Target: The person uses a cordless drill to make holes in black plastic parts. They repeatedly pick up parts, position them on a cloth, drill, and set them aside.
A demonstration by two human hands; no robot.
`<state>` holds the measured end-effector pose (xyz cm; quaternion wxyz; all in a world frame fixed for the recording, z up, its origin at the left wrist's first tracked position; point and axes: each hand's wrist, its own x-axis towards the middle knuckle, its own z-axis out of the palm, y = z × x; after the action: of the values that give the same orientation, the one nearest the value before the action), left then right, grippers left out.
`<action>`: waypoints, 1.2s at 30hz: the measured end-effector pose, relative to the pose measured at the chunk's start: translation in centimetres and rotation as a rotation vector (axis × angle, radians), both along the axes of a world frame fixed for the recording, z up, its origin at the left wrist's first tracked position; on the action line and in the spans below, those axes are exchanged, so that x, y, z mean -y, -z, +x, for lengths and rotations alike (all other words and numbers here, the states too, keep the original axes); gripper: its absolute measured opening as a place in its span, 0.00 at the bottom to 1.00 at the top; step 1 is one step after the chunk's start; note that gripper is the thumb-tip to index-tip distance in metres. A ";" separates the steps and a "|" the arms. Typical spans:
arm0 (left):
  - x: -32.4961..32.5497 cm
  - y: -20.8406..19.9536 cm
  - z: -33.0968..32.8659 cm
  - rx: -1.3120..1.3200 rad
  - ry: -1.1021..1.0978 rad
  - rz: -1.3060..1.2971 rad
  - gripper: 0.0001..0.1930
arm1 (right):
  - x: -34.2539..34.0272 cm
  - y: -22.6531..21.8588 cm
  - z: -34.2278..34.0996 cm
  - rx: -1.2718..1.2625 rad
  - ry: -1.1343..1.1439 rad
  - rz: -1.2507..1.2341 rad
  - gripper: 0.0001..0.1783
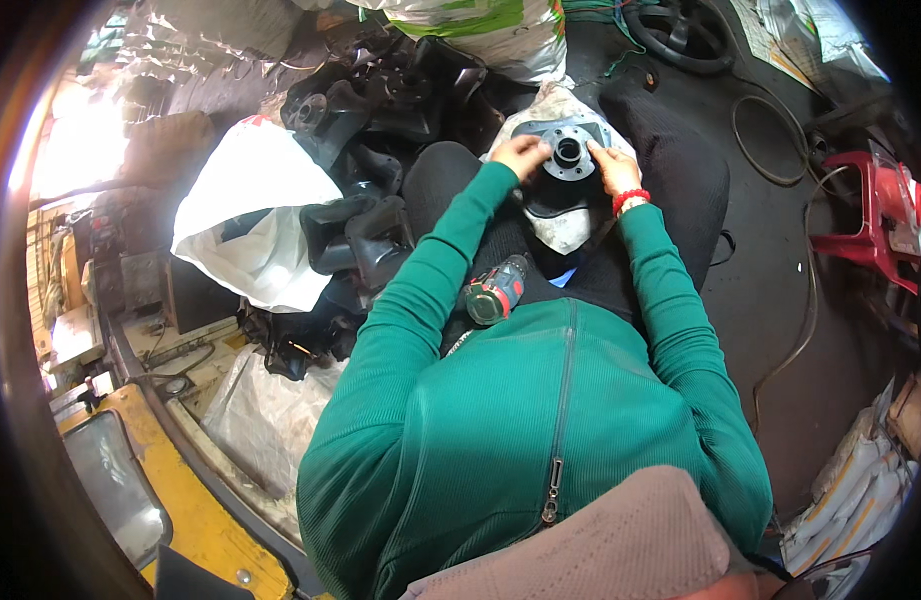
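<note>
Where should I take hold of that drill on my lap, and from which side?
Probably around the barrel of the drill, coming from above: its rounded body lies exposed on top, the chuck points away from you, and no handle shows clearly.

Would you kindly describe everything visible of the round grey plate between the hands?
The round grey plate looks metallic, with small holes around a black collar at its centre. It faces the camera, between the dark-clad legs, with pale sheeting around it. The left hand is at its left, the right hand at its right; finger contact is unclear. Its underside is hidden.
</note>
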<state>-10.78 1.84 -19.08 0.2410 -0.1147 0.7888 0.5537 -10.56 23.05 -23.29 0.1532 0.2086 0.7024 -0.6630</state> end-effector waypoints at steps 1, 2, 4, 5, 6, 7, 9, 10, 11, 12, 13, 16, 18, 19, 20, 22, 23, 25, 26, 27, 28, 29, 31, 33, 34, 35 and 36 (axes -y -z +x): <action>0.8 2.7 0.6 -0.067 0.033 -0.024 0.30 | 0.6 0.3 -0.5 -0.053 -0.031 0.029 0.25; 0.9 3.3 0.9 -0.029 -0.002 0.054 0.33 | 0.7 0.4 -0.6 -0.094 -0.045 0.067 0.26; 0.2 3.3 1.7 0.009 -0.066 0.054 0.30 | 0.3 0.6 -0.7 -0.132 -0.060 0.115 0.25; 0.1 3.2 1.6 0.038 -0.044 0.066 0.29 | 0.1 0.9 -0.9 -0.155 -0.056 0.093 0.24; 0.0 3.0 1.5 0.067 -0.022 0.078 0.29 | 0.0 1.2 -1.1 -0.179 -0.052 0.071 0.23; 0.0 2.8 1.6 0.097 -0.004 0.088 0.28 | 0.3 0.8 -1.2 -0.192 -0.035 0.044 0.21; 0.2 2.2 1.2 0.230 -0.034 0.133 0.25 | 1.0 -1.2 -2.1 -0.169 -0.063 0.153 0.20; 0.2 1.9 1.3 0.299 -0.048 0.155 0.23 | 1.1 -2.2 -2.1 -0.155 -0.077 0.208 0.19; 0.5 1.6 1.5 0.231 0.028 0.070 0.22 | 1.3 -2.8 -1.9 -0.159 -0.055 0.224 0.18; 1.3 1.2 2.0 0.164 0.101 -0.016 0.21 | 1.7 -2.6 -2.0 -0.169 -0.068 0.223 0.18; 1.9 0.5 2.2 0.093 0.186 -0.098 0.20 | 1.6 -2.4 -2.2 -0.180 -0.069 0.228 0.18; 6.2 -6.2 5.7 -0.255 0.533 -0.323 0.21 | 0.8 -1.8 -2.4 -0.178 -0.095 0.232 0.19; 10.2 -10.3 9.7 -0.011 0.621 -0.115 0.23 | 0.3 -1.0 -2.9 -0.204 -0.027 0.152 0.20; 12.3 -11.2 11.6 -0.097 0.759 -0.111 0.27 | 0.2 0.0 -3.1 -0.232 0.049 0.074 0.20; 12.2 -13.3 13.2 0.089 0.789 -0.159 0.33 | -0.2 0.9 -2.7 -0.256 0.132 0.003 0.21; 11.4 -13.9 17.3 -0.221 0.846 -0.474 0.38 | -1.5 -1.8 -1.9 0.049 0.309 -0.603 0.14; 9.9 -14.0 17.9 -0.185 0.730 -0.540 0.38 | -1.7 -2.4 -1.4 0.106 0.347 -0.771 0.14; 6.8 -12.6 18.9 -0.204 0.493 -0.755 0.38 | -1.6 -3.6 0.3 0.206 0.360 -1.055 0.15; 6.4 -12.3 18.7 -0.184 0.521 -0.749 0.37 | -1.6 -3.7 1.3 0.181 0.275 -1.114 0.17; 6.1 -12.1 18.1 -0.164 0.548 -0.744 0.36 | -1.4 -3.9 2.6 0.180 0.280 -1.160 0.18; 5.7 -12.1 17.5 -0.134 0.579 -0.743 0.35 | -1.1 -4.4 3.7 0.188 0.290 -1.213 0.19; 6.2 -12.5 17.2 -0.175 0.454 -0.576 0.32 | -1.2 -4.2 4.2 0.174 0.245 -1.258 0.20; 7.2 -13.3 16.4 -0.234 0.303 -0.310 0.27 | -1.3 -6.1 5.3 0.163 0.244 -1.250 0.20; 7.9 -16.1 14.6 -0.461 0.423 -0.286 0.29 | -1.3 -6.4 5.7 0.135 0.202 -1.230 0.21; 7.8 -17.9 14.1 -0.475 0.411 -0.291 0.32 | -1.4 -6.7 6.0 0.137 0.189 -1.228 0.22; 7.0 -19.3 13.2 -0.375 0.334 -0.210 0.34 | -1.1 -7.3 5.9 0.138 0.162 -1.231 0.22; 6.0 -20.1 12.7 -0.331 0.289 -0.183 0.35 | -0.9 -7.6 6.0 0.138 0.137 -1.233 0.23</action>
<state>1.90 -4.15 0.97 0.1737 0.0705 0.8726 0.4509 -4.57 23.96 -15.68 0.2476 0.1688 0.1639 -0.9399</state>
